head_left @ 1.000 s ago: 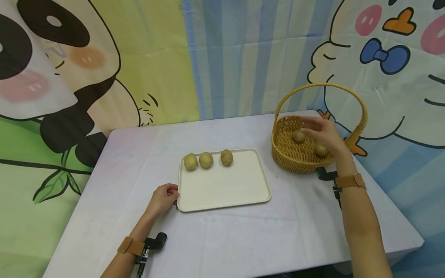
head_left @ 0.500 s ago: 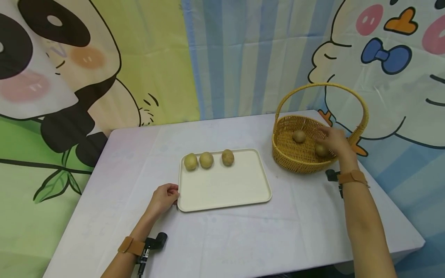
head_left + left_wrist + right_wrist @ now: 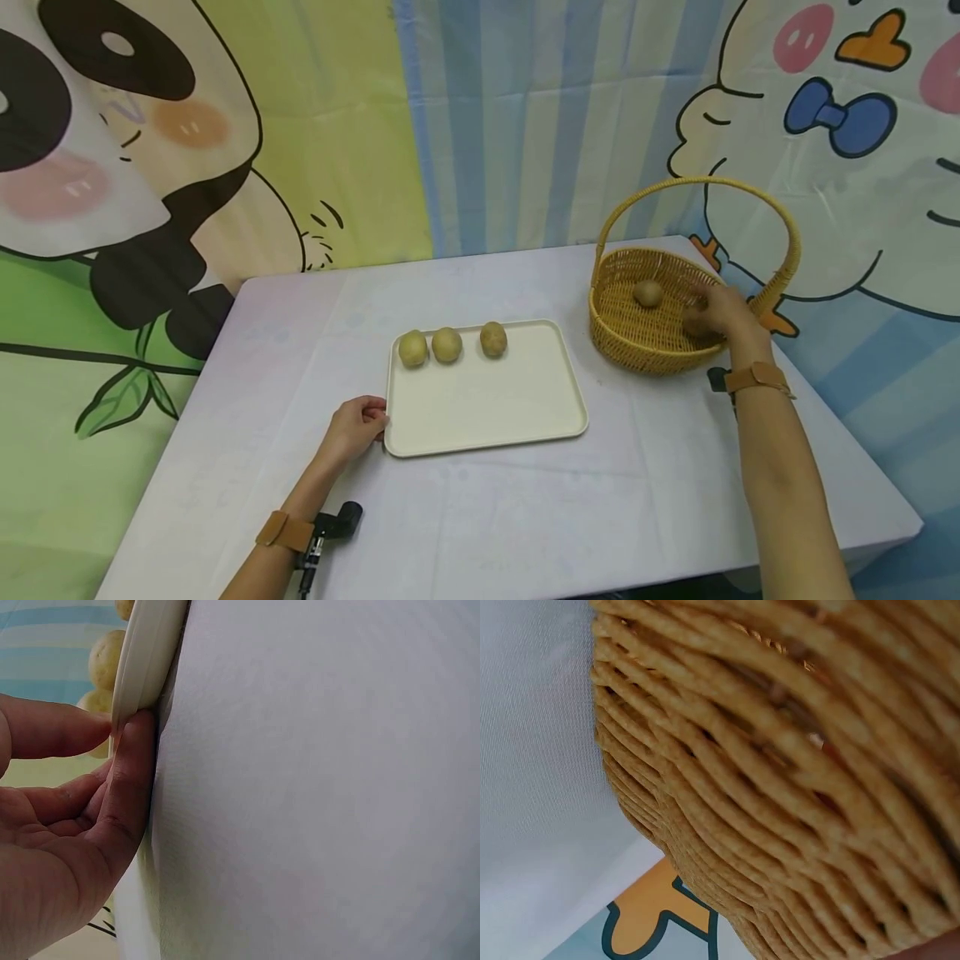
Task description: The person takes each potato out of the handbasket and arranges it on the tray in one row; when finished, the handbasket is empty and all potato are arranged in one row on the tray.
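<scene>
My left hand [image 3: 356, 431] pinches the left rim of a cream rectangular tray [image 3: 480, 408]; the left wrist view shows the thumb above and fingers below the tray's edge [image 3: 150, 660]. Three potatoes stand in a row along the tray's far side: a left one [image 3: 412, 348], a middle one [image 3: 447, 345] and a right one [image 3: 493, 340]. My right hand [image 3: 727, 315] reaches into a wicker basket [image 3: 637, 354], its fingers curled round a potato [image 3: 696, 323] that they partly cover. Another potato [image 3: 648, 293] lies deeper inside. Basket weave [image 3: 765, 795] hides the right fingers in the right wrist view.
The basket's tall arched handle [image 3: 697, 181] rises over the right hand. A white cloth [image 3: 510, 517] covers the table, whose right edge runs close beside the basket. A printed curtain [image 3: 495, 125] hangs behind.
My right hand has drawn back from above the basket's middle and lowered onto the potato at its right side. The left hand and tray stay put.
</scene>
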{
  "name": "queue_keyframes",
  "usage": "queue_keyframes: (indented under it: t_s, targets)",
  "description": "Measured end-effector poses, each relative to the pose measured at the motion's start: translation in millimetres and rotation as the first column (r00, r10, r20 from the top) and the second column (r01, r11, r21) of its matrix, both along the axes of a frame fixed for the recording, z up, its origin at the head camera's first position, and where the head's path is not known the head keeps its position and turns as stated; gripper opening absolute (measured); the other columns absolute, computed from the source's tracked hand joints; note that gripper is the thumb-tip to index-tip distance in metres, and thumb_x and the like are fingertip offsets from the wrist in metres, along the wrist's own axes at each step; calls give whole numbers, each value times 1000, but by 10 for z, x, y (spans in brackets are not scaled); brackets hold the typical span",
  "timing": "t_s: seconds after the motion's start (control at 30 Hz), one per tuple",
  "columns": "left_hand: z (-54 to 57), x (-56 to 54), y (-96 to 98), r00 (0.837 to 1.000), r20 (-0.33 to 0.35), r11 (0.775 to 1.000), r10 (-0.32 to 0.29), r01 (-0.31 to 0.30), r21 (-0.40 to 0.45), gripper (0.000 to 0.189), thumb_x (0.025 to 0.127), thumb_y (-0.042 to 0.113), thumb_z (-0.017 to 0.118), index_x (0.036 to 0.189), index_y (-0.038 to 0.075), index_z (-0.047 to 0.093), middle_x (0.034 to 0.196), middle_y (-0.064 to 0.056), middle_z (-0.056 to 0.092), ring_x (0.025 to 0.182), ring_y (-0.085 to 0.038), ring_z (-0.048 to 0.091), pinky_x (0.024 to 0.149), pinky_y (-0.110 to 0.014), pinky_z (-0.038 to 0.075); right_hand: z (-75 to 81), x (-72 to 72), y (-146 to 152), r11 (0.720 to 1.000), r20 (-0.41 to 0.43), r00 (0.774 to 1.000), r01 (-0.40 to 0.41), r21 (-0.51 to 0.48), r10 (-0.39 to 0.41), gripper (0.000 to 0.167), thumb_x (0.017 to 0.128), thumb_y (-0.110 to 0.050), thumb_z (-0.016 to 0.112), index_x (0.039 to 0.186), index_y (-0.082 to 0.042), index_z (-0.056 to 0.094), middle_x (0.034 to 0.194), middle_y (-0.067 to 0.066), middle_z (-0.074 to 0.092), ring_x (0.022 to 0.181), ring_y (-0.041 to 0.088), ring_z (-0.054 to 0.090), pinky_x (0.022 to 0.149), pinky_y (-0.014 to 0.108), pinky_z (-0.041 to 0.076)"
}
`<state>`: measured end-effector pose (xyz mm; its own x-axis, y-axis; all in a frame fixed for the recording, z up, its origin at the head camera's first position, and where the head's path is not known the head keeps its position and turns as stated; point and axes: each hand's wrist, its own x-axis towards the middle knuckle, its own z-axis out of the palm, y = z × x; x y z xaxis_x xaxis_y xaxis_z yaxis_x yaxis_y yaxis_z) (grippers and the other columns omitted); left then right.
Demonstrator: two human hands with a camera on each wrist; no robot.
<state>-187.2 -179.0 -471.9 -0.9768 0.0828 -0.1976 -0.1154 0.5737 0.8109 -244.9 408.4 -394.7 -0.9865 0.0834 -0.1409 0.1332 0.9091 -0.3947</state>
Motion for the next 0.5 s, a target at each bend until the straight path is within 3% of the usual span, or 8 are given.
queue_keyframes:
  t_s: [0.13, 0.33, 0.5]
  targets:
    - [3, -6, -5, 1000, -8, 1000, -5, 5, -4, 29, 85, 1, 55, 112, -9, 57, 84, -11, 56, 66, -14, 56, 57, -24, 50, -17, 4, 13, 999, -5, 1000, -19, 30, 20, 62, 81, -15, 64, 134, 7, 41, 113, 32, 50, 96, 43, 46, 81, 55, 42]
    - [2, -7, -12, 1000, -14, 1000, -12, 12, 2, 29, 85, 1, 56, 112, -10, 57, 84, -11, 56, 65, -13, 56, 56, -24, 50, -27, 13, 4, 1000, 63, 998, 2, 30, -4, 75, 77, -20, 74, 138, 5, 38, 129, 35, 41, 113, 50, 39, 94, 62, 32]
    - [-6, -10, -12, 1000, -13, 1000, -10, 10, 0, 29, 84, 1, 56, 112, -10, 57, 84, -11, 57, 65, -13, 56, 57, -24, 50, -57, 12, 12, 1000, 96, 995, 9, -4, -9, 78, 75, -22, 77, 136, 7, 38, 131, 34, 40, 115, 47, 40, 95, 61, 33]
